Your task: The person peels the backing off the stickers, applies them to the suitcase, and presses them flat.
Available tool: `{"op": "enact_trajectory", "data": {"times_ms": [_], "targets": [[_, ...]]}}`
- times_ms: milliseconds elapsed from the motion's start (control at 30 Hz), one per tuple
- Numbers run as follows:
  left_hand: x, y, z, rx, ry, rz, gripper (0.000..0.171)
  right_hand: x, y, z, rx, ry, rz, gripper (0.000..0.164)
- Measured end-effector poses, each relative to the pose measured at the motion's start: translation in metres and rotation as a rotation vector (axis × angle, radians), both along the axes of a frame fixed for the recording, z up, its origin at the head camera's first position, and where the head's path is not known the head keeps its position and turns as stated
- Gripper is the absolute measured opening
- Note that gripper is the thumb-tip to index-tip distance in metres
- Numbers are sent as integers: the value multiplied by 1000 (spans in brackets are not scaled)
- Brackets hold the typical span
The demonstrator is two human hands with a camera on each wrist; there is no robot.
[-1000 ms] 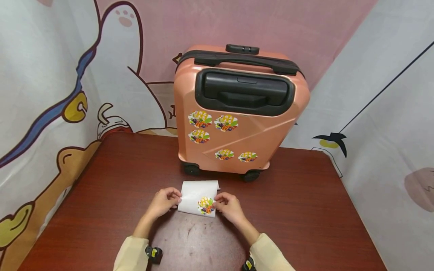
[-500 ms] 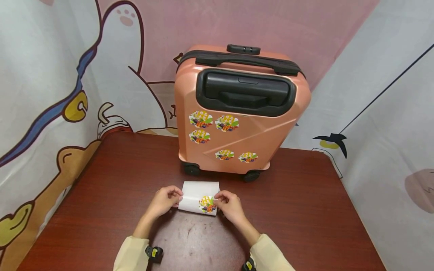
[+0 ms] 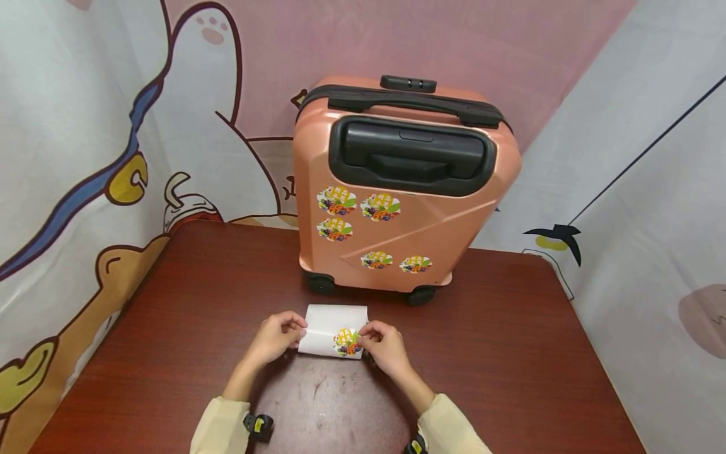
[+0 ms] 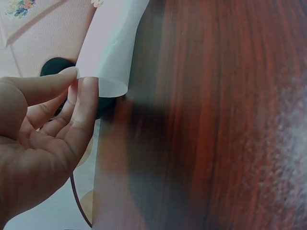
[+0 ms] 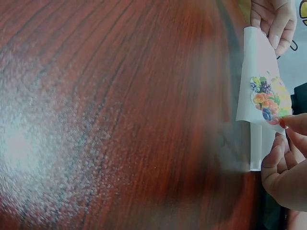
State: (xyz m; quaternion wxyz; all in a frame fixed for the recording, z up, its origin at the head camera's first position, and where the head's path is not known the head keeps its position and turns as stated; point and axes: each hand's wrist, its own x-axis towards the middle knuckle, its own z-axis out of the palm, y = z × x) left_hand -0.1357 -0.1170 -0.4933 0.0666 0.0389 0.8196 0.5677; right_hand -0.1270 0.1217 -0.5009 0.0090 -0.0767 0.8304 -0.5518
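A white sticker sheet (image 3: 323, 321) is bent into a curve between the two hands, over the table in front of the suitcase. One round fruit sticker (image 3: 347, 342) shows at its right end. My left hand (image 3: 275, 337) pinches the sheet's left edge between thumb and fingers; in the left wrist view the sheet's end (image 4: 112, 86) curls open like a tube. My right hand (image 3: 387, 345) pinches the right edge, its thumb (image 5: 296, 123) lying at the sticker's border. Behind stands a rose-gold suitcase (image 3: 420, 224), with several matching fruit stickers (image 3: 380, 207) on its front.
The dark red wooden table (image 3: 499, 353) extends on both sides of the hands. The suitcase's black wheels (image 3: 421, 295) stand on it just beyond the sheet. Cartoon-printed cloth (image 3: 227, 176) hangs behind and at the sides.
The sheet has bent more, its near edge drawing up slightly away from the person. Both hands keep their pinch and have hardly moved.
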Motion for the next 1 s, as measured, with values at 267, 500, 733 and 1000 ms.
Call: {"op": "enact_trajectory", "data": {"times_ms": [267, 500, 733, 1000], "targets": [[0, 2, -1, 21, -3, -11, 10, 1, 1, -3, 90, 59, -37, 8], [-1, 4, -4, 29, 6, -15, 10, 3, 1, -4, 129, 110, -63, 12], [0, 4, -4, 22, 15, -11, 10, 2, 3, -3, 67, 23, 47, 9], [1, 4, -5, -3, -6, 23, 11, 5, 4, 3, 61, -40, 125, 7]]}}
